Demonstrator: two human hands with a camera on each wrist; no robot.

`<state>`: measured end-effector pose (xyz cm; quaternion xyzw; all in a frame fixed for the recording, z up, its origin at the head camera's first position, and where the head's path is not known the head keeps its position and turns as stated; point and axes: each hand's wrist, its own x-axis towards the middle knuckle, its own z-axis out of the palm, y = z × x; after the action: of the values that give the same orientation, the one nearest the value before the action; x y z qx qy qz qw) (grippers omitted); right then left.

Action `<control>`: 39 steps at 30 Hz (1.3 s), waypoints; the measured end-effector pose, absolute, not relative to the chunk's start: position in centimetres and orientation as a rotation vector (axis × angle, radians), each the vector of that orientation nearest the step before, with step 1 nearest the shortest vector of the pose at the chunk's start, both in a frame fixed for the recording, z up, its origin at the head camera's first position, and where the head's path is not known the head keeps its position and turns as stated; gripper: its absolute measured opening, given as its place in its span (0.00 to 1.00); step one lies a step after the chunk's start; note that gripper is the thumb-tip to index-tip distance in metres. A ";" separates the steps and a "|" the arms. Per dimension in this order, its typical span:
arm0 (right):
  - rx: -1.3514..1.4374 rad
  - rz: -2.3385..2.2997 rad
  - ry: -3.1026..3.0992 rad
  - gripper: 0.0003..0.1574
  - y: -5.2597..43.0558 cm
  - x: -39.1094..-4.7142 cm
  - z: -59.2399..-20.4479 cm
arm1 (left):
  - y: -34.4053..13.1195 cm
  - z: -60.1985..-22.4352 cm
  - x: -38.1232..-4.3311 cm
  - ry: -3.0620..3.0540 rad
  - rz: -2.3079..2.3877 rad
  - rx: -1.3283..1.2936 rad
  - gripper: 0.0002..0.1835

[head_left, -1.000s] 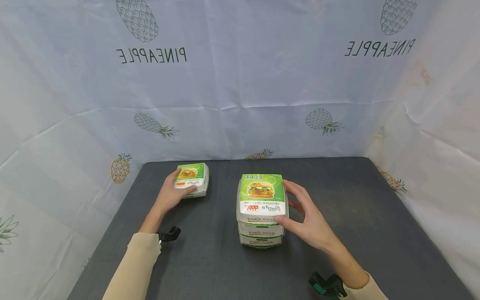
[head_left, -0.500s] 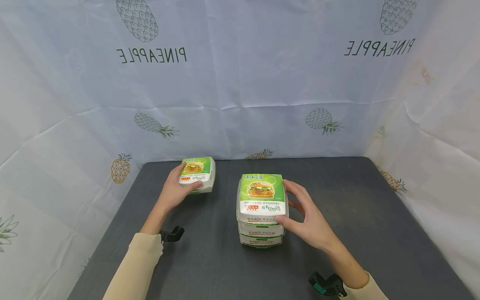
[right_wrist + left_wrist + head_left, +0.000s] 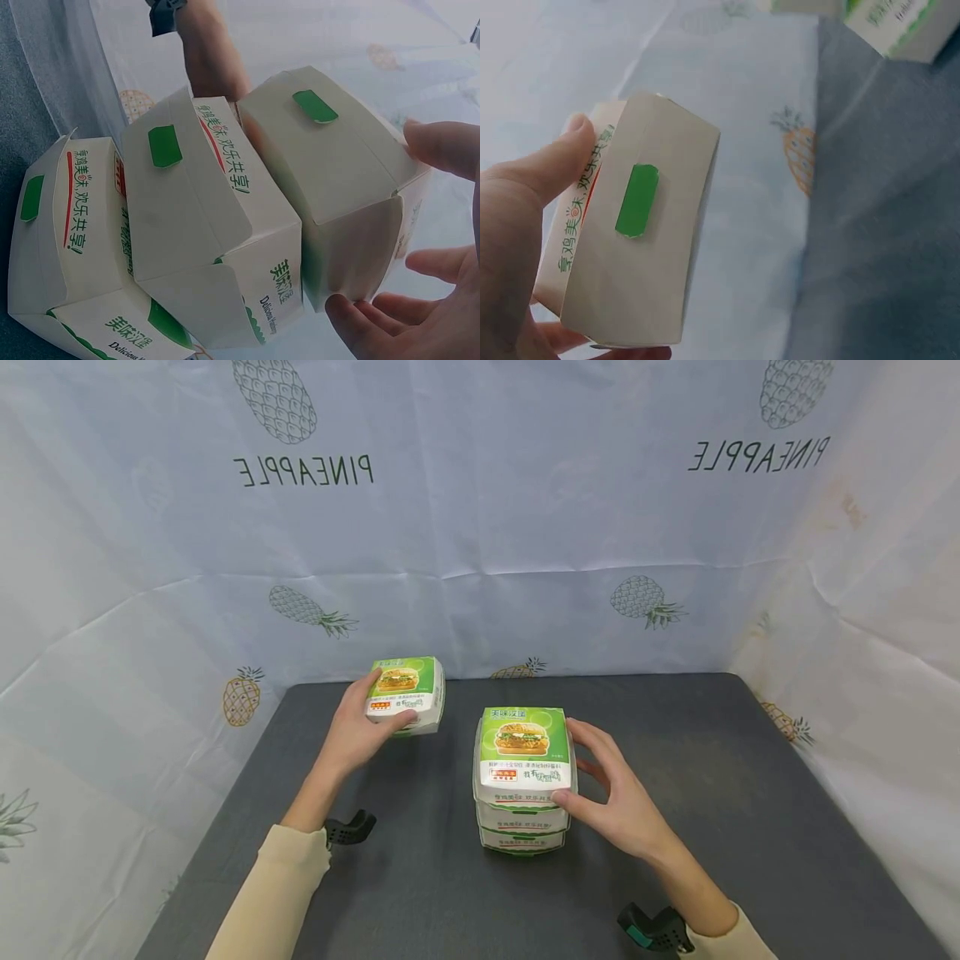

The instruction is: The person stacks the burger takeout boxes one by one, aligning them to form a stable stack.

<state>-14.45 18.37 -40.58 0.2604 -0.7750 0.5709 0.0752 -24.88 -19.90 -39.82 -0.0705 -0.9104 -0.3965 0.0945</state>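
Observation:
My left hand (image 3: 352, 731) grips a green-and-white paper burger box (image 3: 414, 702) with the thumb on its front, above the table's back left. The left wrist view shows that box's pale front with a green tab (image 3: 637, 201). Three more burger boxes stand stacked near the table's middle: top box (image 3: 523, 742), middle box (image 3: 522, 819), bottom box (image 3: 522, 841). My right hand (image 3: 628, 810) holds the top box at its right end, thumb at the front corner and fingers along the side. Its thumb (image 3: 442, 146) shows at the box's edge in the right wrist view.
The dark grey table (image 3: 420, 893) has a white cloth wall with pineapple prints (image 3: 480, 510) right behind it. Similar cloth (image 3: 885, 610) hangs at both sides. Each wrist wears a black band; the right one (image 3: 660, 928) has a green patch.
My left hand has lifted its burger box and carried it up and to the right, toward the stack. The right hand and the stack have not visibly moved.

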 end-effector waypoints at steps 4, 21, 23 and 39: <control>0.778 1.707 -2.328 0.52 18.4 -14.5 -40.6 | -18.9 -38.6 -24.0 -2.671 -1.142 -0.270 0.56; 0.774 1.698 -2.341 0.52 18.4 -14.5 -40.5 | -16.3 -34.6 -21.0 -2.557 -1.097 -0.377 0.54; 0.773 1.696 -2.343 0.52 18.4 -14.5 -40.5 | -16.1 -34.3 -20.8 -2.551 -1.092 -0.388 0.54; 0.762 1.680 -2.355 0.53 18.1 -14.4 -40.5 | -14.0 -31.7 -18.8 -2.493 -1.160 -0.512 0.50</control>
<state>-14.43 18.14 -40.51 0.2539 -0.7850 0.5601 0.0751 -18.78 -13.97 -31.71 -0.1804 -0.8781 -0.4086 0.1714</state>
